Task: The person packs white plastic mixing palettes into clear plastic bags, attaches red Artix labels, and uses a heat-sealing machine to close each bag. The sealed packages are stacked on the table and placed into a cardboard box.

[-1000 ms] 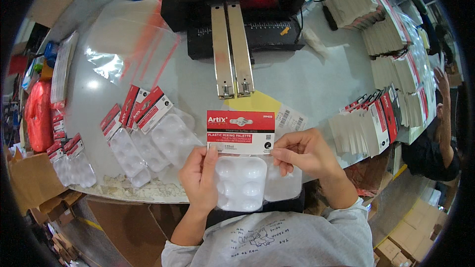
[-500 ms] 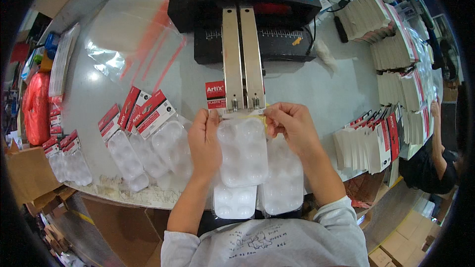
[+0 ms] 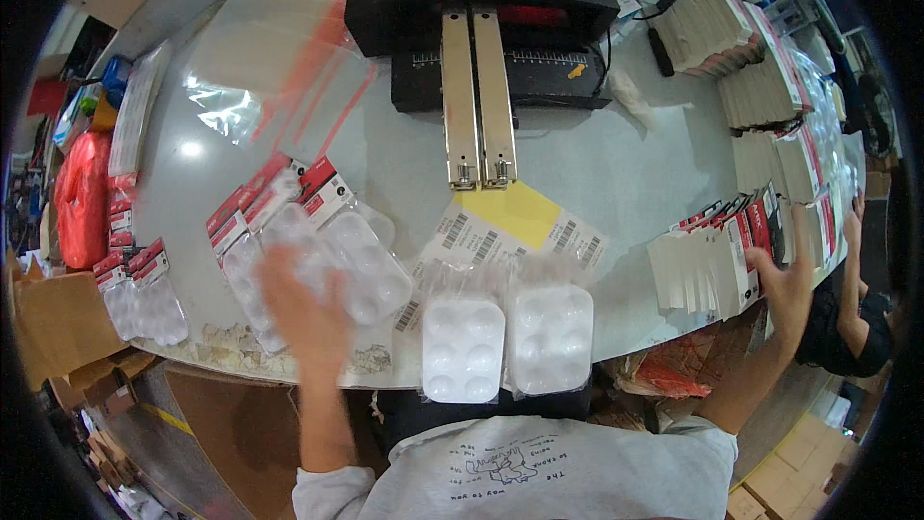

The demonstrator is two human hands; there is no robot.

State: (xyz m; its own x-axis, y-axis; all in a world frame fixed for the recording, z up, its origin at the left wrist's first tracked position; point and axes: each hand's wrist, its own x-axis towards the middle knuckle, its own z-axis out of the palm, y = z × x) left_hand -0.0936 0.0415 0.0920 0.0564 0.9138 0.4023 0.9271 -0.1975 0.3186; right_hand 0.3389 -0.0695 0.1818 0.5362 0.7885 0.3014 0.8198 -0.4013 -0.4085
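Black machine (image 3: 568,34): its metal arms (image 3: 460,106) are pointing toward us across the tabletop (image 3: 664,164), ending at a yellow sheet (image 3: 505,207).
Six-well palettes (image 3: 463,351): two, white and bagged, are lying side by side at the front edge.
Left hand (image 3: 310,303): we are blurring it over the carded palettes (image 3: 364,270); its grip we cannot tell.
Right hand (image 3: 784,284): we are spreading it wide by the header cards (image 3: 703,265).
Since before: we are no longer holding a palette under the metal arms.

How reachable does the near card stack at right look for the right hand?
Probably yes: the right hand is open beside the card stack, with nothing visibly between them; contact is unclear.
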